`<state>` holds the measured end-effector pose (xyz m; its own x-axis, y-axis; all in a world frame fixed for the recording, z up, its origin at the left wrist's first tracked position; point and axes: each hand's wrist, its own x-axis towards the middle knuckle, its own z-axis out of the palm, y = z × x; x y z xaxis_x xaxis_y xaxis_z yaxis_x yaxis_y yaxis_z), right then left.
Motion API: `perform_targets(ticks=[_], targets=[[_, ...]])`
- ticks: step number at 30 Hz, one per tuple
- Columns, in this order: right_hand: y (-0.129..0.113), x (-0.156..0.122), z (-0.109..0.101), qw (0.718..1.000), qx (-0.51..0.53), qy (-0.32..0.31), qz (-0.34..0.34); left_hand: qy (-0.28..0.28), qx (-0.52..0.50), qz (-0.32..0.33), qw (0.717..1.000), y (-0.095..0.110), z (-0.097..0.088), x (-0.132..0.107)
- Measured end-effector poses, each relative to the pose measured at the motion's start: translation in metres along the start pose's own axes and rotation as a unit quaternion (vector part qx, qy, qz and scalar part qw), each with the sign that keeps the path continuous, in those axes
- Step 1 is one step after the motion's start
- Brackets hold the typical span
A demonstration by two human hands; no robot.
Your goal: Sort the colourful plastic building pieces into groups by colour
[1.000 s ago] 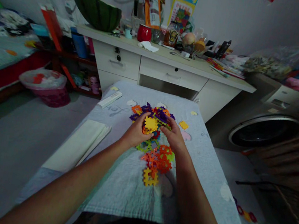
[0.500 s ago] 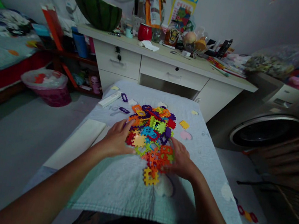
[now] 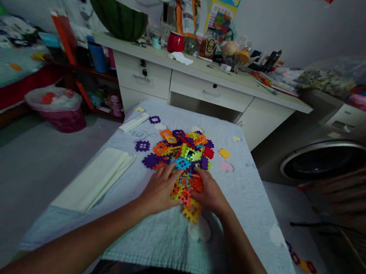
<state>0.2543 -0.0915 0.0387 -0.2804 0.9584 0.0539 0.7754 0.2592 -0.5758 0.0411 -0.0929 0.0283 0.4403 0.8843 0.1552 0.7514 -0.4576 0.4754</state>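
Observation:
A heap of colourful plastic interlocking building tiles (image 3: 192,151) lies in the middle of a cloth-covered table (image 3: 246,221). My left hand (image 3: 160,190) rests open on the heap's near left side, its fingers spread over the tiles. From the near right, my right hand (image 3: 209,191) cups the heap, fingers apart and touching orange tiles. Between both hands are green and orange tiles, partly covered by fingers. A yellow-orange tile (image 3: 192,210) sticks out toward me below the hands. To the left lie a purple window-shaped tile (image 3: 142,146) and a purple frame tile (image 3: 154,119).
A folded white cloth (image 3: 93,178) and a long white box (image 3: 134,123) lie on the table's left side. Behind stands a white desk (image 3: 213,74) with half a watermelon (image 3: 119,15) and a red cup (image 3: 176,42). A washing machine (image 3: 335,142) stands right, a pink bin (image 3: 58,110) left.
Both hands have moved inward, closer together, pressing the near tiles into a narrower heap. Tiles at the heap's left, including purple ones, are now uncovered. The folded cloth's right edge has shifted.

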Motion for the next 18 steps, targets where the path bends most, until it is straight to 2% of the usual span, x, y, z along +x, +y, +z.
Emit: perform_targets(ticks=[4, 6, 11, 15, 18], targets=[[0.004, 0.009, -0.002, 0.996, 0.075, 0.056, 0.002, 0.022, -0.005, 0.017, 1.000, -0.006, 0.000, 0.012], [0.003, 0.016, -0.008, 0.991, 0.119, 0.062, 0.003, 0.022, -0.022, 0.029, 0.999, -0.008, -0.003, 0.018], [-0.001, 0.050, -0.021, 0.972, 0.215, 0.099, 0.002, 0.060, -0.102, 0.030, 0.993, -0.008, -0.016, 0.037], [0.000, 0.084, -0.023, 0.957, 0.241, 0.162, 0.005, 0.116, -0.124, 0.017, 0.985, -0.014, -0.029, 0.059], [0.011, 0.101, -0.023, 0.955, 0.211, 0.207, 0.009, 0.126, -0.087, 0.012, 0.988, -0.026, -0.039, 0.074]])
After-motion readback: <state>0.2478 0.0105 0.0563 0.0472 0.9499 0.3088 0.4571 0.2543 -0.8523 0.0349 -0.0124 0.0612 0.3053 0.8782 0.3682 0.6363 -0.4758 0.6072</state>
